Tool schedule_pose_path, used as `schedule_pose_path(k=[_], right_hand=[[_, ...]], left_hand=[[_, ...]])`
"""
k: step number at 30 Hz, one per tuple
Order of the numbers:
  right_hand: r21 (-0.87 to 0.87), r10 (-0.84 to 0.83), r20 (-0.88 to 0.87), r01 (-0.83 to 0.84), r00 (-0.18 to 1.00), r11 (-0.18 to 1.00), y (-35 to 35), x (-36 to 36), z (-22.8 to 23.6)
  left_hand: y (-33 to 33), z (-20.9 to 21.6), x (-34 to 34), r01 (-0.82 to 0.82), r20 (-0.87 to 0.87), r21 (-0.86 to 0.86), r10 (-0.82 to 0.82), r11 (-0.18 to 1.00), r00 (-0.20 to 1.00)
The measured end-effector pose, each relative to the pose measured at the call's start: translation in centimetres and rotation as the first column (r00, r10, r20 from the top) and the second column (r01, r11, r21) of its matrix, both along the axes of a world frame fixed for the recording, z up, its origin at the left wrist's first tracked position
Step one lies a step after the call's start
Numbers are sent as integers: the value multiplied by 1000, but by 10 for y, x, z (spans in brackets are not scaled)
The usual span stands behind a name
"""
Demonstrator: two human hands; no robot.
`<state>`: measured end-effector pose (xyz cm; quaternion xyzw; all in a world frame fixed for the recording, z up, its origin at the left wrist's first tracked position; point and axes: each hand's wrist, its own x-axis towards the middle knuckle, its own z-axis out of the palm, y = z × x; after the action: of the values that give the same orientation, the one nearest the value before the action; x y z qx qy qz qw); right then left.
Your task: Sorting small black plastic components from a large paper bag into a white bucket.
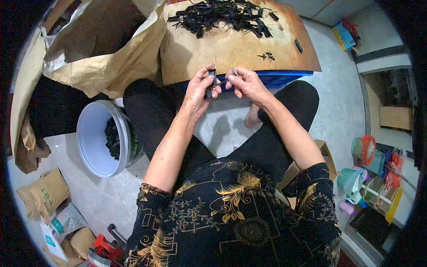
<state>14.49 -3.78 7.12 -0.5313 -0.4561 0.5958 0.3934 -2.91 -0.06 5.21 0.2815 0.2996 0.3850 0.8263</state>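
Note:
Close to the near edge of a wooden board (pixel 195 62), both hands meet over my lap. My left hand (pixel 198 92) is closed round a small, narrow black plastic part (pixel 208 92), held roughly upright. Thumb and fingers of my right hand (pixel 250 86) pinch a thin dark piece (pixel 223 81) whose tip reaches the black part; its exact kind is too small to tell. On the board lie a heap of similar black plastic parts (pixel 222 18), a few small spiky black pieces (pixel 268 56) and a single black part (pixel 298 46).
Left of my knees stands a white bucket (pixel 98 147) with black parts inside. A large open tan sack (pixel 120 62) is beyond it. The board rests on something blue (pixel 284 80). Packed bags (pixel 44 196) lie lower left; a cardboard box (pixel 327 155) is by my right arm.

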Motion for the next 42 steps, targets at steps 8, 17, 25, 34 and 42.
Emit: schedule_pose_path(k=[8,17,25,34,42], right_hand=[[-24,48,-110,-51,993,998,1,2,-3],[-54,55,-47,-58,997,997,0,6,-8],[37,-2,49,1,999,999,0,-8,-8],[-338,-108,-185,39,977,940,-5,-21,11],[-360,-109,-250,12,962,933,0,-20,7]], left_hand=[[-6,9,4,268,54,39,-270,963,961],[-8,9,9,262,-220,156,-226,952,949],[-16,10,12,285,-547,349,-53,893,836],[-13,10,13,158,-566,340,68,927,822],[-9,10,17,174,-592,306,45,936,805]])
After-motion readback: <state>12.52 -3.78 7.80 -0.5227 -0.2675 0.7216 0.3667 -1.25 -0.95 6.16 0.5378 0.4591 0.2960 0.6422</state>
